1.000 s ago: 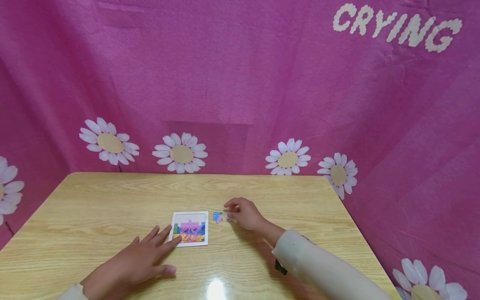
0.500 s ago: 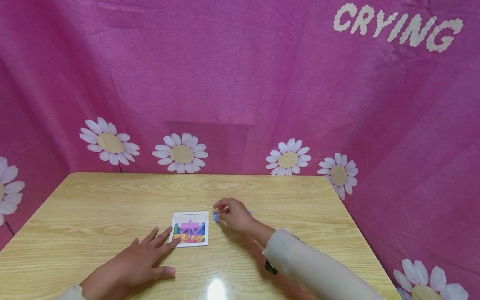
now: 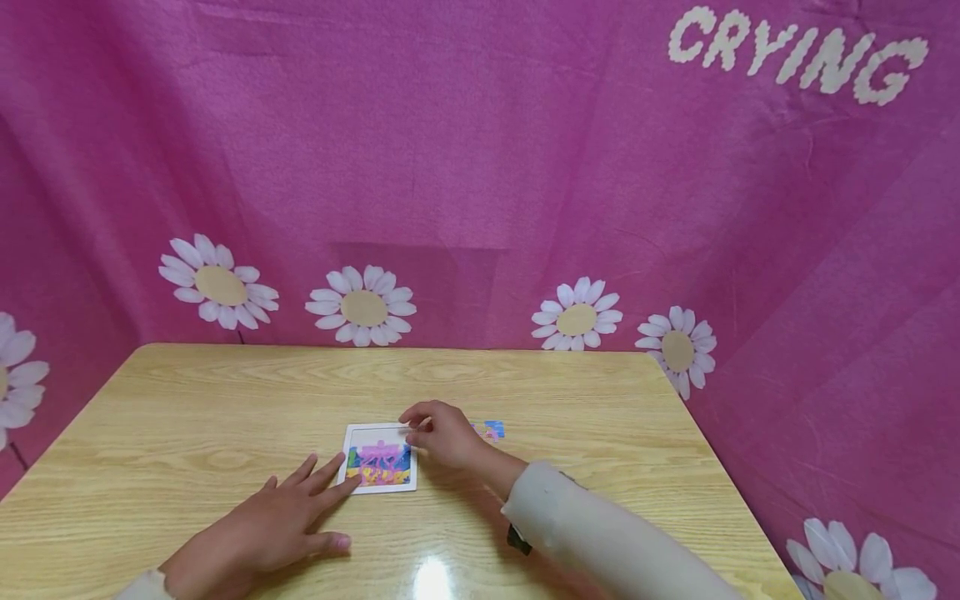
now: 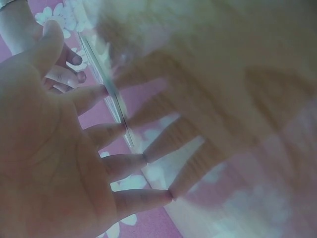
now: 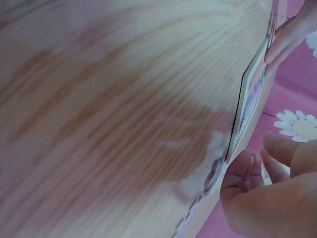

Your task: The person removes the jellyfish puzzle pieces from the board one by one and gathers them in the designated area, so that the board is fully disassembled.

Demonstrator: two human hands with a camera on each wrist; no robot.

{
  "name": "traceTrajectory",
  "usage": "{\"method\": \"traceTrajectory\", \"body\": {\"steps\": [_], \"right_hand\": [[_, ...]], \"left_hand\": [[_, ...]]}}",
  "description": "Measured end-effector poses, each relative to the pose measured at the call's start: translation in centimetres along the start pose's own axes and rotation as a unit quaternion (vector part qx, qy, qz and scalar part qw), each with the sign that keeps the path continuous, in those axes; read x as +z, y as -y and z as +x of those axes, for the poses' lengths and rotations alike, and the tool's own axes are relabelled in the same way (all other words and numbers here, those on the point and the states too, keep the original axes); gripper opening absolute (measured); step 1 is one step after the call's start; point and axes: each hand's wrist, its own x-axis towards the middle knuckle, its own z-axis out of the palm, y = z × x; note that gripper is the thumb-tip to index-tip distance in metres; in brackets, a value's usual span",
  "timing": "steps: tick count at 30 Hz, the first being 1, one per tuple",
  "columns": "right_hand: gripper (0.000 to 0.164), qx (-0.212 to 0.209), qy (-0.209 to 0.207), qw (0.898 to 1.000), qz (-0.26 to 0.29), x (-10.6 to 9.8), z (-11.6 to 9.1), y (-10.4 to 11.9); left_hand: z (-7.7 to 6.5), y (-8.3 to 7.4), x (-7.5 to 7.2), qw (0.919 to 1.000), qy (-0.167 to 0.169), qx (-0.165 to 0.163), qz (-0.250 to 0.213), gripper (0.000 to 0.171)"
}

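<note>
A square white puzzle tray [image 3: 413, 473] lay flat, its lower part filled with a joined picture [image 3: 380, 467] in pink, blue, green and yellow and its upper strip pale and bare. Spread fingers of the left hand [image 3: 281, 515] rested at its left edge, while the right hand [image 3: 444, 435] hovered with curled fingers at its upper right corner, any piece in it indiscernible. Loose puzzle pieces [image 3: 492, 429], blue with pink and yellow, lay to the right, partly hidden.
</note>
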Motion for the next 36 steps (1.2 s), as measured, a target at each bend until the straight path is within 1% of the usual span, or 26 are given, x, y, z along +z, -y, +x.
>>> {"method": "traceTrajectory", "body": {"steps": [11,18,24,27,31,36], "right_hand": [[0.019,0.005,0.015,1.000,-0.001,2.0,0.3,1.2],[0.020,-0.003,0.021,1.000,0.001,3.2,0.5,1.8],[0.020,-0.007,0.020,1.000,-0.007,3.9,0.6,2.3],[0.021,-0.005,0.021,1.000,-0.019,4.1,0.7,2.6],[0.023,0.004,0.022,0.998,-0.051,4.2,0.9,2.7],[0.024,0.011,0.026,0.996,-0.086,4.4,1.2,2.8]], "left_hand": [[0.0,0.0,-0.1,1.0000,0.002,0.002,0.003,0.082],[0.0,0.0,-0.1,0.9998,-0.004,0.018,0.011,0.083],[0.0,0.1,0.0,0.9998,-0.007,0.018,0.011,0.082],[0.0,0.2,0.0,0.9997,-0.008,0.021,0.013,0.083],[0.0,0.2,0.0,0.9995,-0.010,0.026,0.016,0.083],[-0.1,0.2,0.1,0.9989,-0.020,0.037,0.022,0.083]]}}
